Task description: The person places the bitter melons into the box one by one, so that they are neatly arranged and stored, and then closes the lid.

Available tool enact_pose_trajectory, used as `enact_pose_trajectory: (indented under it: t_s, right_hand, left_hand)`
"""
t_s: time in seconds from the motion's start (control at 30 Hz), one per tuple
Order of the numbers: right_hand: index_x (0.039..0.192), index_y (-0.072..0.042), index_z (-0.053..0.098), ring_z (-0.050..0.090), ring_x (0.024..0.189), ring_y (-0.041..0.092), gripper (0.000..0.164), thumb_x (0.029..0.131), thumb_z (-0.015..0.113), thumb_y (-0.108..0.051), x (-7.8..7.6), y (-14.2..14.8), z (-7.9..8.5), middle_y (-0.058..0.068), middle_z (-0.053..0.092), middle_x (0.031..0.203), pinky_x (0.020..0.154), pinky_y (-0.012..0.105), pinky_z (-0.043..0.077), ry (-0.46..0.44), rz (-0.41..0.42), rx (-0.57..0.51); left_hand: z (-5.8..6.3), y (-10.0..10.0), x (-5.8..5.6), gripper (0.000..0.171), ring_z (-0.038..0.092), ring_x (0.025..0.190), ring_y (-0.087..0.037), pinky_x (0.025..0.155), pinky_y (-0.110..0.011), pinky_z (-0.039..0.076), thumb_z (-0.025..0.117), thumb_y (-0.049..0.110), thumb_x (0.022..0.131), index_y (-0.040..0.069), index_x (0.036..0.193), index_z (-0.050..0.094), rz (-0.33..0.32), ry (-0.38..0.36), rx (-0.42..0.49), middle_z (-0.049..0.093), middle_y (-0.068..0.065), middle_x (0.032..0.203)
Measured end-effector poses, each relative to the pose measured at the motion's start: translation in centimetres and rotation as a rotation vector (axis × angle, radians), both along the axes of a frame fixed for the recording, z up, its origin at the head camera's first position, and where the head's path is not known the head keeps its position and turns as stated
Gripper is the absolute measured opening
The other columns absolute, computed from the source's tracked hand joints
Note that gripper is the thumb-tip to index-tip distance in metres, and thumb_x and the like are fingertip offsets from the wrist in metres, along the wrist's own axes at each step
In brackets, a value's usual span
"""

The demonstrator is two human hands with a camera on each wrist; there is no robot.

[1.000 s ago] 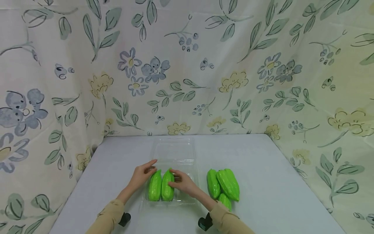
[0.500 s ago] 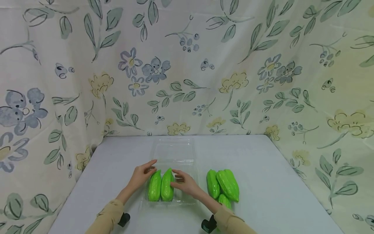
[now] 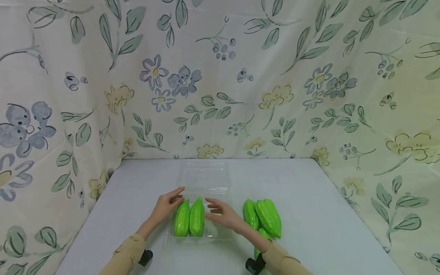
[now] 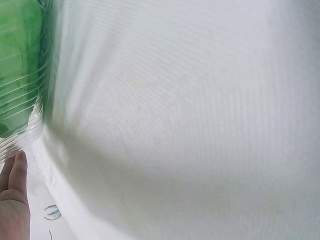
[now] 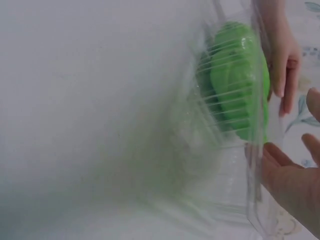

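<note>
Two glossy green ridged gourds [image 3: 197,217] lie side by side in the left part of a clear plastic clamshell box [image 3: 220,238]. My left hand [image 3: 165,206] rests at the box's left side, near the top of the left gourd [image 3: 182,219], with fingers fairly straight. In the left wrist view its fingers [image 4: 18,172] are right at the box's corner. My right hand [image 3: 223,214] hovers over the box just right of the gourds, fingers spread and relaxed, holding nothing. The right wrist view shows this hand [image 5: 295,180] beside the box rim.
Several more green gourds [image 3: 268,217] are piled on the white table [image 3: 326,229] right of the box, partly behind my right forearm. The box's lid [image 3: 204,175] lies folded back toward the rear. A floral cloth [image 3: 220,95] hangs behind the table.
My right hand has drawn away from the right gourd toward the right, its fingers parting from it. The left hand and the gourds stay in place.
</note>
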State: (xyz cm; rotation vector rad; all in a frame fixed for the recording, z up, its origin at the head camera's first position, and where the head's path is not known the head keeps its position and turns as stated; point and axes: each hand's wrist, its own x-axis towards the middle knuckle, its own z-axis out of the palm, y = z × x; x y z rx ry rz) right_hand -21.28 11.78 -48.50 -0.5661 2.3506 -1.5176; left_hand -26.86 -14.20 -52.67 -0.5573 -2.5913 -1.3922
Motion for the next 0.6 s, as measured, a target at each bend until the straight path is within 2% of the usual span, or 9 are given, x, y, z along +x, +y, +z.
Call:
enact_pose_trajectory:
  t_s: [0.27,0.47,0.6]
  right_hand:
    - [0.144,-0.016,0.04,0.049,0.126,0.042,0.056,0.094,0.06,-0.029,0.0,1.5,1.6,0.019,0.046,0.142,0.098,0.043,0.049,0.029,0.036,0.003]
    - [0.146,-0.015,0.037,0.047,0.127,0.043,0.057,0.095,0.059,-0.027,0.5,2.4,2.4,0.018,0.047,0.142,0.099,0.041,0.049,0.025,0.048,-0.013]
    - [0.146,-0.014,0.036,0.048,0.126,0.043,0.057,0.095,0.058,-0.025,1.2,2.9,2.6,0.021,0.047,0.141,0.098,0.04,0.05,0.026,0.047,-0.015]
  left_hand:
    - [-0.2,0.0,-0.2,0.043,0.067,0.103,-0.027,0.086,-0.039,0.055,0.065,0.012,0.089,0.005,0.131,0.056,0.005,0.021,-0.009,0.06,-0.014,0.129]
    - [0.0,0.0,-0.2,0.042,0.067,0.102,-0.028,0.085,-0.04,0.056,0.065,0.012,0.09,0.006,0.13,0.057,0.001,0.041,-0.003,0.059,-0.014,0.13]
    - [-0.2,0.0,-0.2,0.04,0.069,0.097,-0.027,0.08,-0.038,0.057,0.065,0.012,0.089,0.006,0.128,0.06,-0.007,0.113,0.01,0.061,-0.016,0.127]
